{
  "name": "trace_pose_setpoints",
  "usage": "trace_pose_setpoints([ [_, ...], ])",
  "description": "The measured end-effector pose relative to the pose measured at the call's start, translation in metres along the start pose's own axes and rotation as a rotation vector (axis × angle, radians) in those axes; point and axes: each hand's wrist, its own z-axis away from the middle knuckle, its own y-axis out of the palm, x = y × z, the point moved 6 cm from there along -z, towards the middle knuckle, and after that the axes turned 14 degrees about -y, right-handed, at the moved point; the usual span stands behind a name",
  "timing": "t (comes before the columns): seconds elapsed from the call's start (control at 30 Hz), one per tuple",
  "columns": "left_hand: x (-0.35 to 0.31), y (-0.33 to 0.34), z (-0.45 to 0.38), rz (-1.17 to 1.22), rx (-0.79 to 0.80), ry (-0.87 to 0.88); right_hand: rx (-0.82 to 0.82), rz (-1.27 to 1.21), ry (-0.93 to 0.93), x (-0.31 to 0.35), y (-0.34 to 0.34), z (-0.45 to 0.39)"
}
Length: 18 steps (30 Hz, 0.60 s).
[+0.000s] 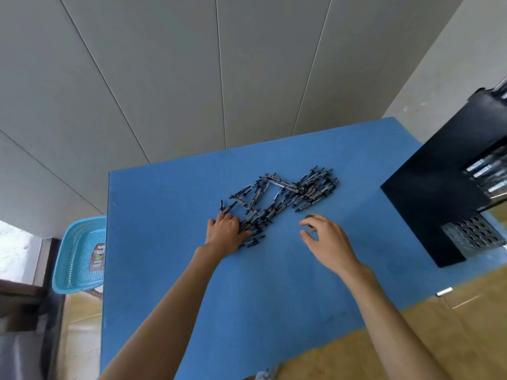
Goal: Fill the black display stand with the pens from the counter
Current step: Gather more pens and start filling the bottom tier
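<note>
the blue counter (pixel 170 270) carries a loose heap of pens (pixel 285 198). the black display stand (pixel 439 193) at its right edge holds some pens in its slots. a blue basket (pixel 74 259) beside the counter holds a packet. the left hand (pixel 223 233) lies flat on the heap; the right hand (pixel 326 238) hovers beside it, fingers loosely curled, holding nothing clearly visible.

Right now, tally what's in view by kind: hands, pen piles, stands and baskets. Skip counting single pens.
Hands: 2, the left hand on the pile, the right hand beside it
Pen pile: 1, pens too many to count
Black display stand: 1
Blue basket: 1
Total: 5
</note>
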Motion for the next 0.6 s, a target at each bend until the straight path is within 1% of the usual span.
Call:
trace_pose_setpoints([
  [0.1,0.0,0.001,0.007,-0.013,0.019,0.022,0.008,-0.008,0.008,-0.002,0.0,0.003],
  [0.27,0.008,-0.005,0.021,0.073,-0.037,0.03,0.018,-0.012,0.0,-0.003,0.002,0.007],
  [0.43,0.024,-0.008,0.033,0.307,-0.03,-0.001,0.016,-0.024,-0.027,-0.003,0.004,0.006],
  [0.6,0.023,-0.006,0.037,0.241,-0.079,-0.067,0.022,-0.03,-0.05,0.0,0.007,0.001],
])
